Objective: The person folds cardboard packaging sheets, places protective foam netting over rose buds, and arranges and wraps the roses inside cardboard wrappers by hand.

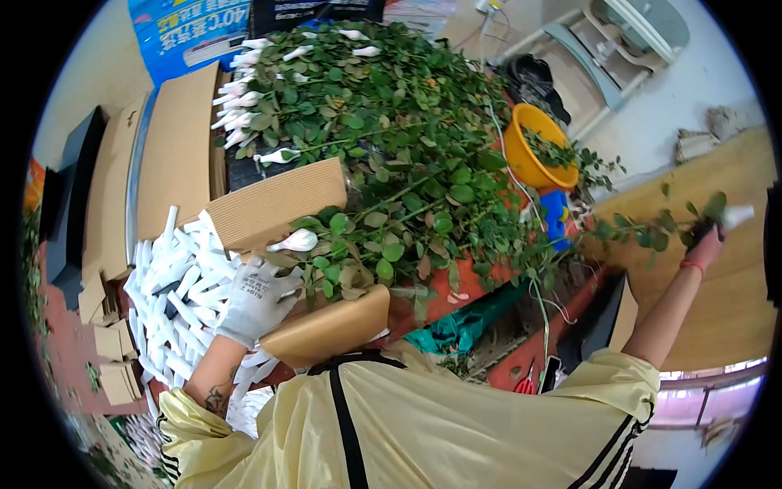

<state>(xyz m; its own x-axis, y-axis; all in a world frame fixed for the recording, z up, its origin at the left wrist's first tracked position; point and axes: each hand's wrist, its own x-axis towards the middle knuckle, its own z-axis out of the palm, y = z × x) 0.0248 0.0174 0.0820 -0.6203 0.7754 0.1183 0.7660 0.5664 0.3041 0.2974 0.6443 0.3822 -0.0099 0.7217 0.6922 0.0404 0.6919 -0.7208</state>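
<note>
My left hand [259, 300], in a pale grey work glove, is at the edge of a heap of white foam sleeves [183, 306], beside a folded cardboard piece [330, 326]. Its fingers look apart, with nothing visible in them. Just beyond lies a rose bud in a white net sleeve [295, 240]. Stretched far out to the right, my right hand [707, 238] is closed around a leafy rose stem [643, 232] just below its head. A white sleeve [738, 216] covers that head, and the stem trails back toward the table.
A large pile of leafy rose stems [391, 122] covers the table, several sleeved heads facing left. Corrugated cardboard [277, 204] stands between pile and sleeves. Right of the table are a yellow bucket [529, 163] and a chair [578, 61]. Red scissors [525, 383] lie near my front.
</note>
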